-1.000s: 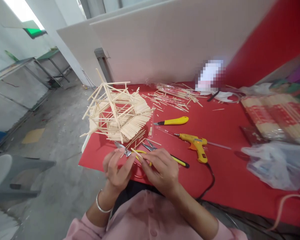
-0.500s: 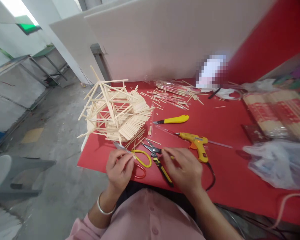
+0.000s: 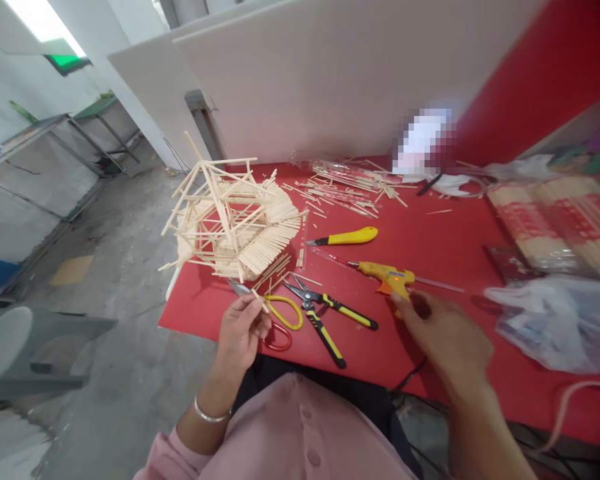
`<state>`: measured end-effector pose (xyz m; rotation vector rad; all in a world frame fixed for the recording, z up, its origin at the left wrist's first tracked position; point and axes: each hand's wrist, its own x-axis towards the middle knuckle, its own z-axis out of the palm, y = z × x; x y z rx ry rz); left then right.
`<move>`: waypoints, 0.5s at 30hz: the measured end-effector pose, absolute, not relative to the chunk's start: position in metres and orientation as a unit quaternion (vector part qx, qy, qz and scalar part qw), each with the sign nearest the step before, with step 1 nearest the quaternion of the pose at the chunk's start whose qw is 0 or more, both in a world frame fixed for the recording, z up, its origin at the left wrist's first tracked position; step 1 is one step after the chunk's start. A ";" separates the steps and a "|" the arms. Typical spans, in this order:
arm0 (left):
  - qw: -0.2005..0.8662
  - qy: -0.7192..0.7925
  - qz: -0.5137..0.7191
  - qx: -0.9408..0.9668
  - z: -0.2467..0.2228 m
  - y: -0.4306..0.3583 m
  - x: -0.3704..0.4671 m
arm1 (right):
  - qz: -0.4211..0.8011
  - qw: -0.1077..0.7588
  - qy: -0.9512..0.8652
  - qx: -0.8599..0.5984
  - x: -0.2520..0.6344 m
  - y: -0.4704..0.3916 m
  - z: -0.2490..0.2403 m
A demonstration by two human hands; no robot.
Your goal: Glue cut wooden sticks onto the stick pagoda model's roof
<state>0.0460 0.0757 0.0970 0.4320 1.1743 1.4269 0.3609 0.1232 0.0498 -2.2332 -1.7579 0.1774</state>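
Note:
My left hand (image 3: 241, 328) pinches a short wooden stick (image 3: 259, 298) near the front left of the red table (image 3: 430, 227). Just beyond it stands a model house of wooden sticks (image 3: 233, 223). My right hand (image 3: 443, 333) reaches over the handle of the yellow glue gun (image 3: 386, 277), fingers apart, touching or nearly touching it. Between my hands lie yellow-handled scissors (image 3: 280, 313) and black-and-yellow pliers (image 3: 325, 313).
A yellow utility knife (image 3: 347, 237) lies behind the pliers. Loose sticks and clear packets (image 3: 345, 190) are scattered at the back. Bundles of sticks in red wrappers (image 3: 555, 223) and a plastic bag (image 3: 555, 327) sit at right. A white board (image 3: 330, 80) stands behind.
My right hand let go of the pliers and moved right to the glue gun. My left hand kept the stick and stayed by the scissors.

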 end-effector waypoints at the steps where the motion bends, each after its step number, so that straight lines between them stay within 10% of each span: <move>1: 0.591 0.499 0.609 0.175 0.098 0.076 0.046 | 0.069 0.133 -0.602 -0.785 0.358 0.126 0.051; 15: 0.626 0.470 0.603 0.156 0.108 0.079 0.050 | 0.210 0.192 -0.535 -0.796 0.374 0.144 0.050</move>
